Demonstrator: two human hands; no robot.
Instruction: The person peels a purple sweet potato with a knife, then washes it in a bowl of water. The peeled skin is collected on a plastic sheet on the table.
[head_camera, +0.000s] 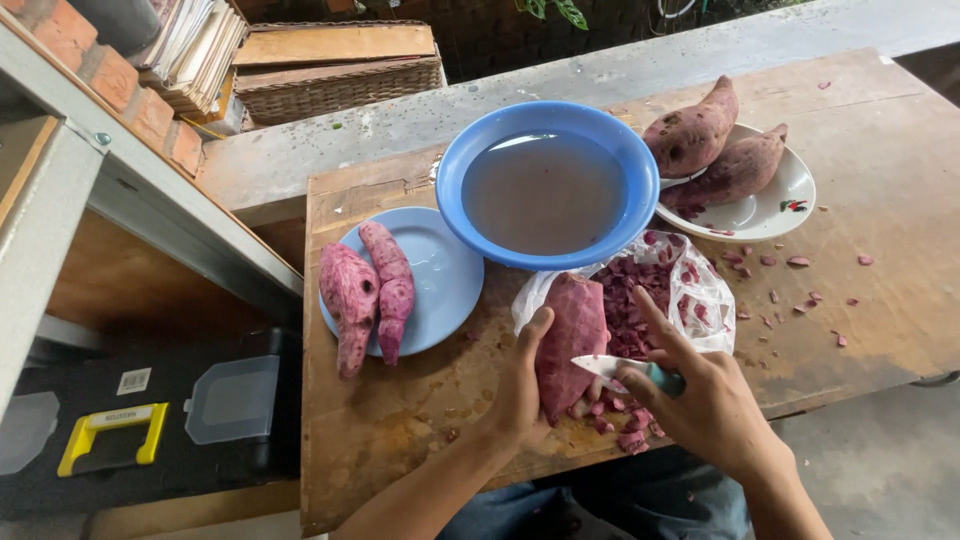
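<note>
Two peeled sweet potatoes (370, 295) done; your left hand (520, 395) grips a third (572, 335), right hand (705, 400) closed on the knife (610, 367). Looks mid-peel, so next you'd want a shallow stroke away from your thumb.

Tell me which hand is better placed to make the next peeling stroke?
Probably the right hand: it holds the knife, blade against the sweet potato. The left hand only grips the potato.

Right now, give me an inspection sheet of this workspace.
Surface: wooden board, stained, peel scraps at right.
Job's things: half-peeled sweet potato; knife; bag of peelings.
Clutter: blue plate with two peeled potatoes; blue bowl of water; white plate with two unpeeled potatoes.
Grips: left hand holds the potato; right hand holds the knife.
Cables: nothing seen.
Surroundings: toolbox, wicker basket, brick wall.
</note>
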